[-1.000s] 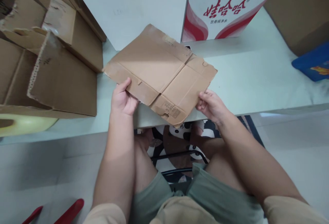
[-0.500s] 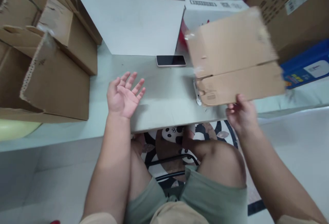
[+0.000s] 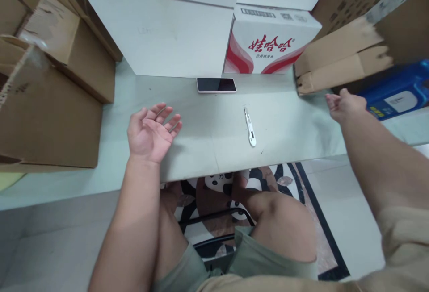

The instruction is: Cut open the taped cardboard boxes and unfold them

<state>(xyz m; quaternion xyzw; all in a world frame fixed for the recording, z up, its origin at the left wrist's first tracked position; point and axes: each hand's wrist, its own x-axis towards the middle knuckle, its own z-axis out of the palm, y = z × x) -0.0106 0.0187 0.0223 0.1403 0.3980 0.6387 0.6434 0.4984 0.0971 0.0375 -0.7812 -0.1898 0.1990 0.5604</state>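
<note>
Over the table's left part, my left hand is palm up with spread fingers, holding nothing. At the right, my right hand has its fingers bent at the lower edge of a flattened piece of cardboard. The cardboard leans near the large brown box at the back right, beside a blue bottle. A white utility knife lies on the table between my hands. Behind it is a dark-screened phone, lying flat.
Brown cardboard boxes stand at the left. Tall white boxes and a red-and-white carton line the back of the pale green table. A large brown box stands at the back right.
My right hand and the cardboard have moved right and back, uncovering the knife and the red-and-white carton. My left hand stays open, its fingers slightly more curled.
</note>
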